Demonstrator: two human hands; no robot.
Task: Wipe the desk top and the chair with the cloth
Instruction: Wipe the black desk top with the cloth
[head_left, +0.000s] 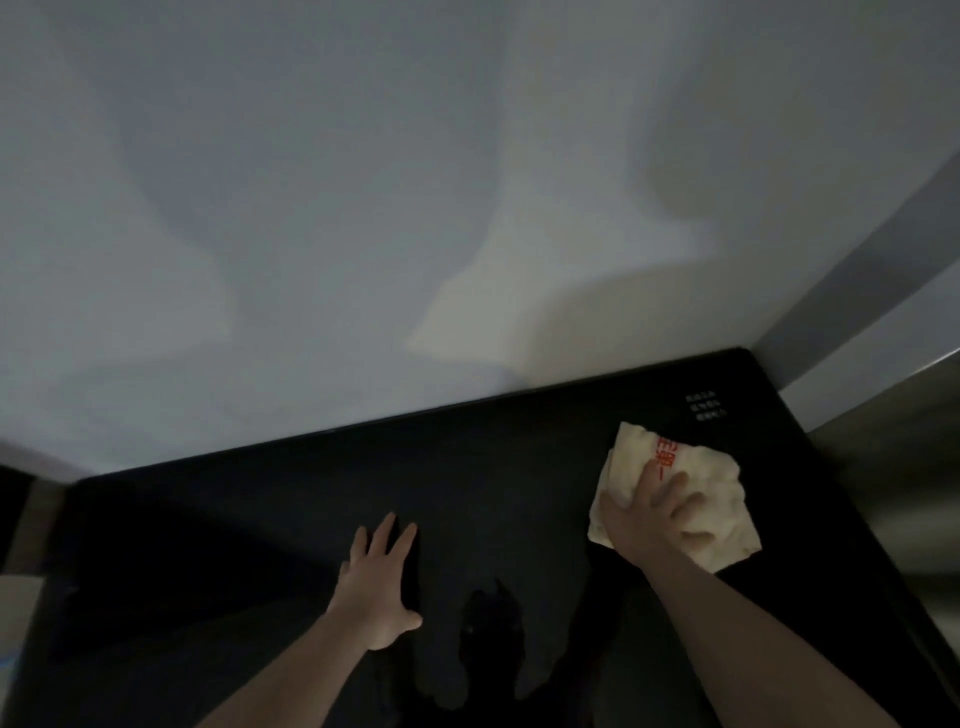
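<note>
A dark, glossy worktop (467, 483) runs up to a pale grey wall (363, 182), with a grey panel (852, 291) meeting it at the right corner. Small white printed marks (705, 406) sit near that far right corner. The cream cloth (722, 499), with red lettering, lies crumpled on the worktop's right side. The right hand (657, 512) presses down on it with fingers spread. The left hand (382, 587) rests flat on the bare worktop, fingers straight and splayed, holding nothing.

Looks like a plain office or study corner: dark glossy bench (467, 467) pushed against a bare pale wall (363, 208), small white printed label (705, 406) near its far corner.
</note>
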